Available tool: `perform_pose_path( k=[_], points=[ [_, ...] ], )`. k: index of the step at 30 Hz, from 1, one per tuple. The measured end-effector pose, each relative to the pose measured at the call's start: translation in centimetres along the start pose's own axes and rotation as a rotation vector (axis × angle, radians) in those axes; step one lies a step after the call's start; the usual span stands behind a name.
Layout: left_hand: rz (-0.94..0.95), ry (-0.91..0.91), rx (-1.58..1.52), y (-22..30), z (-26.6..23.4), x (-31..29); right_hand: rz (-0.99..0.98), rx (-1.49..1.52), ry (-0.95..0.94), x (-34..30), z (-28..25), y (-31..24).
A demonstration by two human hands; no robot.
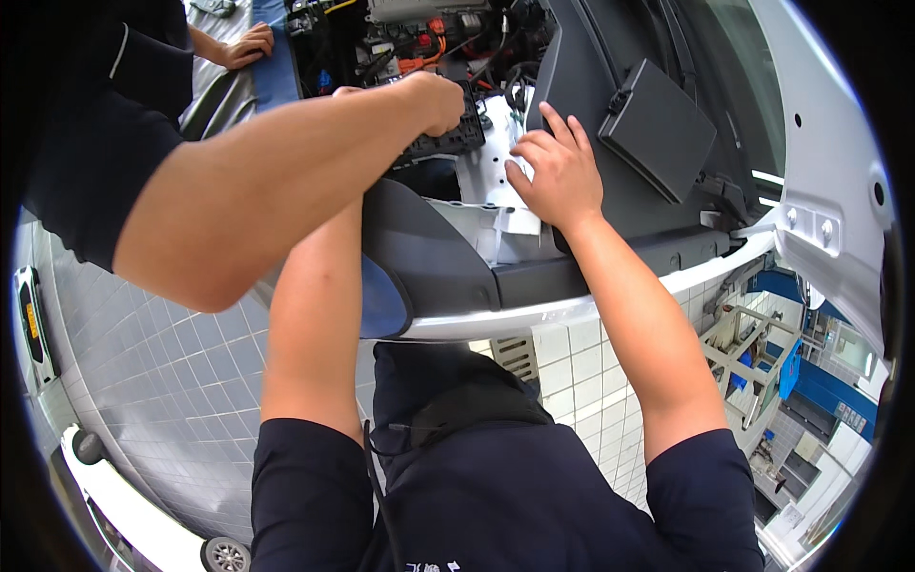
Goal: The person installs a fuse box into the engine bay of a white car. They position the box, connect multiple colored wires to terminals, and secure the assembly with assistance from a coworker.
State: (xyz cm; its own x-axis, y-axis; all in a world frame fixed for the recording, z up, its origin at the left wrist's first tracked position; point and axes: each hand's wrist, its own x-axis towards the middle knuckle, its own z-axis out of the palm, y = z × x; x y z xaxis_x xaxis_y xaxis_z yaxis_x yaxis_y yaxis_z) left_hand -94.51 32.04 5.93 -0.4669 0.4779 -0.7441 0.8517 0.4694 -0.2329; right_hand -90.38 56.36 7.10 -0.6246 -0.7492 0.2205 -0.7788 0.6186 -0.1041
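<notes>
My right hand (562,172) is open, its fingers apart, with the fingertips by the edge of the dark plastic trim panel (572,57) in a car's engine bay. My left forearm (319,276) reaches up beneath a co-worker's bare forearm. Only a sliver of my left hand (347,91) shows past that arm, so its fingers are hidden. The co-worker's hand (440,103) is closed at a black plastic box (465,135), which looks like a fuse box. What that hand holds, if anything, cannot be made out. White painted metal (496,167) lies between that box and my right hand.
A flat black rectangular cover (660,132) rests on the trim at right. Orange cables (419,63) run through the engine bay. The co-worker's other hand (250,46) leans on a blue-edged fender cover (276,48). The raised white hood (829,143) stands at right; a metal cart (753,362) is behind it.
</notes>
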Motion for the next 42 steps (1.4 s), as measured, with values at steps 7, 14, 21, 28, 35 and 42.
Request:
perform_pose_path(
  k=[7,14,21,28,35,42],
  points=[
    [0.138,0.05,0.245,-0.6,0.4,0.8,0.034,-0.079,0.07,-0.7,1.3,0.9],
    [0.286,0.323,0.29,-2.7,5.0,5.1,0.01,-0.168,0.064,-0.9,1.3,1.1],
    [-0.709,0.99,-0.758,4.0,13.8,-0.6,0.001,-0.148,0.04,-1.0,-0.3,0.7],
    [-1.33,1.128,-1.182,7.6,11.8,-3.2,0.019,-0.098,0.033,-0.5,0.3,0.1],
    [-1.386,0.95,-1.214,6.9,12.4,-3.0,0.003,-0.12,0.024,-0.4,-0.1,0.2],
    [-1.4,0.977,-1.221,7.2,12.3,-3.3,0.001,-0.132,0.014,-0.5,-0.2,-0.3]
  ],
)
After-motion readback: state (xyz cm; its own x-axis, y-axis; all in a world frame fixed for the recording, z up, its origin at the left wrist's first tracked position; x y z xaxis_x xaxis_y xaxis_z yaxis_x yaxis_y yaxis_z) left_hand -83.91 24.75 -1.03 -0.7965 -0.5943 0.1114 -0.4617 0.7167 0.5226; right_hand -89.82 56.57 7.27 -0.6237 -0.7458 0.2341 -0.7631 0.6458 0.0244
